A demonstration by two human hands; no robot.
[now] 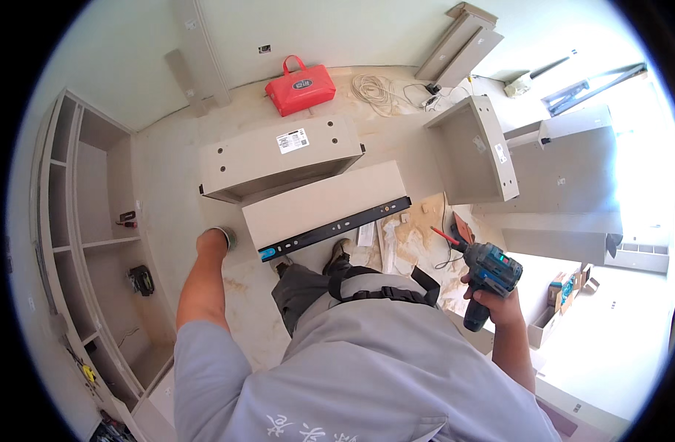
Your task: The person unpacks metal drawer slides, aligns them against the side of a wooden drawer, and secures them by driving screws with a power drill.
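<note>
My right hand [491, 300] is wrapped round the grip of a teal and black cordless drill [494, 269] with a long red bit pointing to the upper left. My left hand [212, 241] is lowered on the left side, at a small round cup-like thing [230, 236] with a pale rim; its fingers are mostly hidden. Between the hands, a beige drawer box [326, 200] stands in front of my legs. Along its near edge runs a black metal drawer slide [337, 227] with a blue piece at its left end. Neither hand touches the drawer box.
Another drawer box [278, 163] with a white label lies just beyond; a third [492, 155] stands to the right. Open cabinet shelving [109, 243] lines the left wall. A red bag [301, 90] and coiled cable [374, 92] lie at the far wall. Scraps litter the floor.
</note>
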